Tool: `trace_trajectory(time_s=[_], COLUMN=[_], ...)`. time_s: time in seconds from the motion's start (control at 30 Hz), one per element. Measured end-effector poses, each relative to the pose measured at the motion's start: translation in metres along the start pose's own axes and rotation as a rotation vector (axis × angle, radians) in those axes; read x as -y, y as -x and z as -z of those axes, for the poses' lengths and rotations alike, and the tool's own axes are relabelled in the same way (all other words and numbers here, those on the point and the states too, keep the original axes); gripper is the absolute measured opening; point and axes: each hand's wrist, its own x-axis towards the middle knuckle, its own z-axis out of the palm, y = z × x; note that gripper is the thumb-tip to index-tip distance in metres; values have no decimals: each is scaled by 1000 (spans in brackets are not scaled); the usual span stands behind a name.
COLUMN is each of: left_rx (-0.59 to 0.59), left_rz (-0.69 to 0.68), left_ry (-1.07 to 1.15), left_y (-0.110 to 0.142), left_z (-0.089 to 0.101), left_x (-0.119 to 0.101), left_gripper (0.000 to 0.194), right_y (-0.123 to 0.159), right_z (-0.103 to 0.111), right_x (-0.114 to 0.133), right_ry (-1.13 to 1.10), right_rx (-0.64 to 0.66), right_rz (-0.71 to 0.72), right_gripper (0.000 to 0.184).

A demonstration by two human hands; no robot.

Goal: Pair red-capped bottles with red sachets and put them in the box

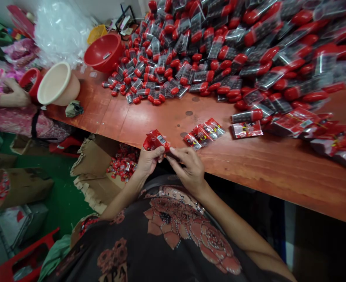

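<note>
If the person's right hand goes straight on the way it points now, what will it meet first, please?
The red foil packet held in the left hand comes first: the right hand points at its lower edge and seems almost to touch it, though depth is hard to judge from this view.

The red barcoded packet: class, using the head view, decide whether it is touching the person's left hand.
Touching. The head view shows the left hand pinching the red foil packet at its lower edge, with the fingers pressed against it.
</note>
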Motion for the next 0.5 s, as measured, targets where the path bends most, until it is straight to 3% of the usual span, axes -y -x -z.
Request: trace_trajectory(time_s=[0.07, 0.23, 0.33, 0.47, 0.5], left_rx=[14, 11, 14, 35, 44], left_rz=[7, -24, -17, -14, -25], left_ry=[-17, -93, -59, 59, 85], left_y=[1, 7, 7, 2, 0], left_z=[-1, -4, -3, 3, 4], left_x=[-2, -2, 4, 9, 8], left_gripper=[42, 36, 34, 40, 41], right_y=[2, 4, 1, -7, -9], right_z=[0, -1, 0, 4, 5], right_x=[2, 14, 18, 10, 7], right_ry=[-14, -208, -233, -329, -407], right_rx=[5, 4, 4, 16, 62], right_rz=[-47, -349, -420, -512, -562], right_gripper=[48, 35, 29, 62, 62])
